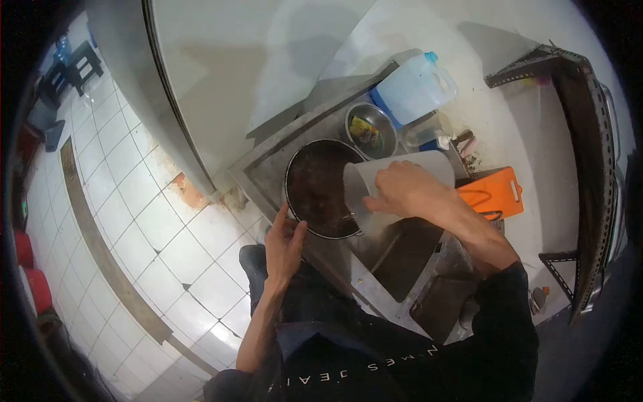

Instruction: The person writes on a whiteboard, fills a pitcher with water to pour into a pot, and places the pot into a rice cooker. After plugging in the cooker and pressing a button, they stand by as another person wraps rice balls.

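A large round pot (321, 177) with dark brown contents stands on the metal sink counter. At the pot's near left edge, my left hand (284, 244) grips the side, thumb and fingers around the rim or handle. My right hand (407, 191) is closed on a translucent white plastic container (429, 164), which lies tilted on its side with its mouth over the pot's right edge. Whether liquid runs from it is hard to make out.
Behind the pot sit a metal bowl (388, 137) with a yellow sponge and a blue-liquid jug (415, 87). An orange cutting board (492, 194) leans at the right. Sink basins (402, 258) lie in front; a metal shelf (586, 167) juts from the right wall.
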A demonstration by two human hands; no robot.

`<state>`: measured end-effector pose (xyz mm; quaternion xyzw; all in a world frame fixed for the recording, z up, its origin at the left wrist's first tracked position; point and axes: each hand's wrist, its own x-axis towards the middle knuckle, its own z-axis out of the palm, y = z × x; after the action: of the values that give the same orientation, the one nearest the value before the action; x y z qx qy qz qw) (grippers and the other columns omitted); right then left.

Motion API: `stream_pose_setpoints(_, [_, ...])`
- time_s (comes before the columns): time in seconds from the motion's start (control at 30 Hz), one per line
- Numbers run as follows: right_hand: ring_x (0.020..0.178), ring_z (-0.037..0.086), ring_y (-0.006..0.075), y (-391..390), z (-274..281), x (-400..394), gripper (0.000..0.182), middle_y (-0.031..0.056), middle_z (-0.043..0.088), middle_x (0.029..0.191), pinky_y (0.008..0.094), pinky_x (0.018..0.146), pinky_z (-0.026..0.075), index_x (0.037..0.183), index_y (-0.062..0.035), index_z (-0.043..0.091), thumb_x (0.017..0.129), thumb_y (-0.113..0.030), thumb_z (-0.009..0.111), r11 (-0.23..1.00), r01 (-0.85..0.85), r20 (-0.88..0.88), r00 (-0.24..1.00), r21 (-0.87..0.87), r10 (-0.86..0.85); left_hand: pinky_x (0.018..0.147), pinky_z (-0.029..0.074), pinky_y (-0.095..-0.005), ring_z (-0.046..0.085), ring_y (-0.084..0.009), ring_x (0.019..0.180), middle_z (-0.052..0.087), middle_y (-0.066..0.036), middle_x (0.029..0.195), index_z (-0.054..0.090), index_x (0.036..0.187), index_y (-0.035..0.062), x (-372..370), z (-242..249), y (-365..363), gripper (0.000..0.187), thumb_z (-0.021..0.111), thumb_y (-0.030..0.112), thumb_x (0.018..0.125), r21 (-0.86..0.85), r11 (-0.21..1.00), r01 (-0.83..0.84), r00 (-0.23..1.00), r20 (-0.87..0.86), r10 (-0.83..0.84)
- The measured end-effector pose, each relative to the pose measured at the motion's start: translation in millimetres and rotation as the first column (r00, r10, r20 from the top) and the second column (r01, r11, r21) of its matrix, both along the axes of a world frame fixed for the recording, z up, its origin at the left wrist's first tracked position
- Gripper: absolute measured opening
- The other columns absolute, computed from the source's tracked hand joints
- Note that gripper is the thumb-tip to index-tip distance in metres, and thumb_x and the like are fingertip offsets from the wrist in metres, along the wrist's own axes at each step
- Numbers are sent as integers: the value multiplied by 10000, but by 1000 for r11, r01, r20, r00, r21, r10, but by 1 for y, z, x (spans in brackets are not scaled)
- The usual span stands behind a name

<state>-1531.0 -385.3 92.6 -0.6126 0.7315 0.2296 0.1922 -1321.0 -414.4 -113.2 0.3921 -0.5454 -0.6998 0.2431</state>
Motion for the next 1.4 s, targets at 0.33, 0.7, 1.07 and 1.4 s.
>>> stream_pose_setpoints(0.33, [696, 693, 354, 19, -61, 12, 357, 184, 671, 697, 451, 713, 544, 753, -15, 699, 889, -343, 668, 943, -132, -216, 974, -304, 67, 665, 522, -305, 668, -167, 781, 686, -127, 921, 429, 1456, -23, -2, -20, 2, 582, 653, 163, 952, -67, 998, 7, 1000, -15, -8])
stream_pose_setpoints(0.7, [564, 512, 143, 284, -49, 9, 415, 30, 554, 597, 284, 552, 402, 732, 32, 655, 927, -334, 653, -435, 735, 779, 200, -520, -594, 641, 564, -313, 660, -208, 857, 624, -140, 1094, 481, 1419, 11, -12, 1, 2, 552, 676, 194, 936, -42, 998, 41, 997, 71, -38])
stream_pose_setpoints(1.07, [752, 582, 165, 414, -221, 22, 501, 48, 600, 787, 321, 762, 481, 1009, 66, 617, 928, -429, 616, -953, 299, 998, -13, -58, -65, 870, 529, -473, 615, -286, 1108, 624, -170, 1200, 565, 1325, 12, -31, 3, 13, 438, 553, 208, 934, -143, 990, 14, 974, 225, 19])
stream_pose_setpoints(1.4, [950, 633, 223, 365, -420, -74, 550, 156, 660, 1030, 372, 929, 470, 1220, 51, 608, 1008, -431, 452, -623, 782, 859, -343, 37, -379, 828, 574, -410, 621, -264, 1072, 606, -161, 1244, 530, 1367, -25, -35, 11, 18, 440, 592, 103, 950, -140, 987, -76, 951, 286, 114])
